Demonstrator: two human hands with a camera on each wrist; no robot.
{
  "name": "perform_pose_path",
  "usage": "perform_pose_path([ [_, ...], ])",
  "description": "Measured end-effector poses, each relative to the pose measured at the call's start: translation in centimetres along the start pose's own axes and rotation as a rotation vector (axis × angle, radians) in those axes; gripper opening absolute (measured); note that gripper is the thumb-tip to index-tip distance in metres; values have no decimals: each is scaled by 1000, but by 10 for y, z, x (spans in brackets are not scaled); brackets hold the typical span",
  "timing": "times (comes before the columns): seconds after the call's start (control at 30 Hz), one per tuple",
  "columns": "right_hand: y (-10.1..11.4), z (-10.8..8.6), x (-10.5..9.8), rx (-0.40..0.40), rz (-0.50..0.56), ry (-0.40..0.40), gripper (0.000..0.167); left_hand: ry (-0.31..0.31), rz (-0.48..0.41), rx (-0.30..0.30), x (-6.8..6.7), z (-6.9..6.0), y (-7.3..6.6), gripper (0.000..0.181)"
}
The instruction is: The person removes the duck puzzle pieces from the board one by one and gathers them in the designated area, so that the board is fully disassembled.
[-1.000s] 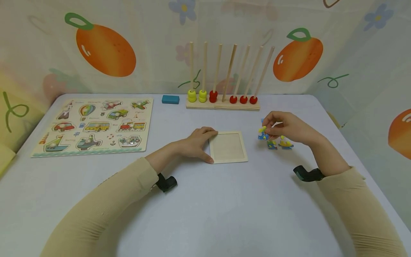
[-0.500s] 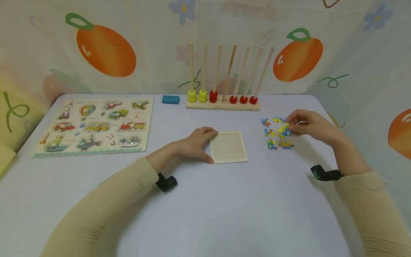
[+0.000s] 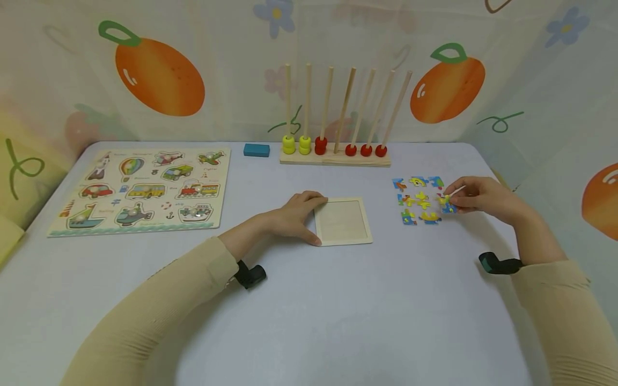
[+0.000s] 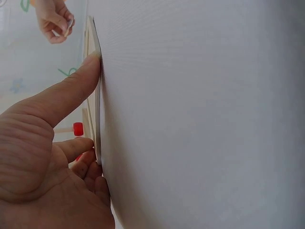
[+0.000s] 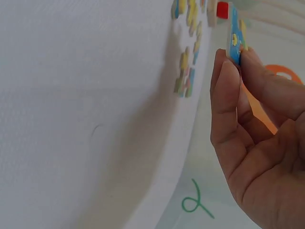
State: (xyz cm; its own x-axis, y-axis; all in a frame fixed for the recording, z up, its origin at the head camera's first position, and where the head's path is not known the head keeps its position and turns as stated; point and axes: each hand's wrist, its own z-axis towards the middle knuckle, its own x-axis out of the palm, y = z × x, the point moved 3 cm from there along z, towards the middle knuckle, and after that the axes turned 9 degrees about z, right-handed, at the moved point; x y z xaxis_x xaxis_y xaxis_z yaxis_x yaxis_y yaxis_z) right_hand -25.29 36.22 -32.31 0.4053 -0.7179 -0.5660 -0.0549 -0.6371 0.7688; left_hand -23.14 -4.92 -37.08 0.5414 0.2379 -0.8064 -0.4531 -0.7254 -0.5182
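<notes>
My left hand point(image 3: 296, 217) is at the left side of a small, pale wooden puzzle frame point(image 3: 343, 221) lying on the table. Its thumb touches the near corner and its fingers the far corner. In the left wrist view the puzzle frame point(image 4: 96, 95) appears edge-on between thumb and curled fingers. On the right, my right hand point(image 3: 487, 198) pinches a blue and yellow jigsaw piece point(image 3: 447, 203) between thumb and fingers. The right wrist view has this piece point(image 5: 234, 36) raised off the table. Several other jigsaw pieces point(image 3: 422, 200) lie in loose rows just left of that hand.
A vehicle peg puzzle board point(image 3: 145, 190) occupies the table's left side. At the back stand a blue block point(image 3: 256, 150) and a wooden bead rack point(image 3: 335, 158) with tall rods and yellow and red beads. A printed fabric point(image 3: 232, 69) hangs behind the table.
My right hand has moved right with the jigsaw piece, past the other pieces, uncovering the ones it hid. The left hand and puzzle frame stay put.
</notes>
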Motion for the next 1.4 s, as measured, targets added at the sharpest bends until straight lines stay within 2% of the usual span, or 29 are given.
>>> perform_pose_path([
  [0.3,-18,-1,0,63,8,51,36,-6,15,5,0,1,1,98],
  [0.5,-22,-2,2,94,31,71,38,-5,13,4,0,0,1,98],
  [0.87,-20,1,3,137,-9,53,37,0,15,4,-1,0,1,97],
  [1.2,-21,1,3,136,1,54,36,-2,19,22,-1,-1,1,97],
  [1.4,-15,2,3,150,-100,-6,37,3,3,26,-3,-4,-1,97],
])
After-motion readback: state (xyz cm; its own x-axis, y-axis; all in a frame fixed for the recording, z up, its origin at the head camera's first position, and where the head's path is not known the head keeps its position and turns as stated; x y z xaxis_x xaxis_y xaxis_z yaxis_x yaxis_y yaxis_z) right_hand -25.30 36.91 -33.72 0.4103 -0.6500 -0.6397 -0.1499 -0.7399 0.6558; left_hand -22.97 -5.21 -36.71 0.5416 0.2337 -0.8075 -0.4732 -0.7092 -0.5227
